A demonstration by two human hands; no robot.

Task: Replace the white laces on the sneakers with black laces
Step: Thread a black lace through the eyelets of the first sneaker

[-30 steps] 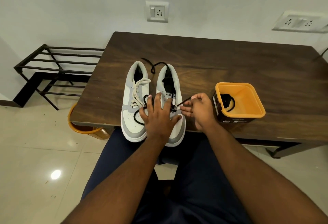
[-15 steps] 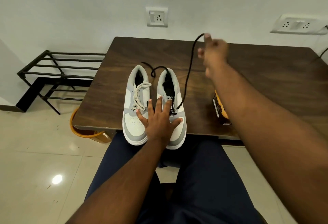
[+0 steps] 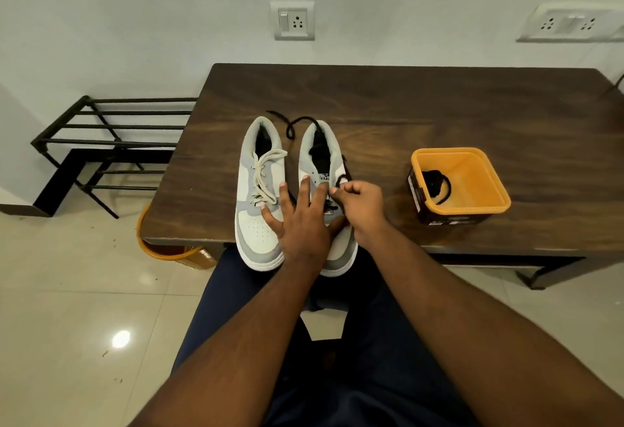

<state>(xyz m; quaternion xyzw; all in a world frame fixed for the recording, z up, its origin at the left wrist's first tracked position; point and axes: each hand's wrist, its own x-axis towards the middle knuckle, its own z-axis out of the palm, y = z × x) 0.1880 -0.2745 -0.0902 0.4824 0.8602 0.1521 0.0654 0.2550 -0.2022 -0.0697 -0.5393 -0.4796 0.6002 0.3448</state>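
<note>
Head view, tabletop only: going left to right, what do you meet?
Sneaker with white laces → left hand pressing on the sneaker being laced black → right hand pinching the black lace → orange container.

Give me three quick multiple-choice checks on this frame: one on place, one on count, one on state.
1. Where is the orange plastic tub?
A. On the dark wooden table, beside the right-side sneaker
B. On the floor
C. On the rack

2. How many grey-and-white sneakers carry a white lace?
A. None
B. One
C. Two

3. What is the left hand doing?
A. Hanging idle
B. Gripping the tub
C. Pressing flat across the sneakers

Answers: A, it stands on the table; B, only the left-side sneaker has one; C, spread fingers lie on both, while the right hand pinches the black lace.
</note>
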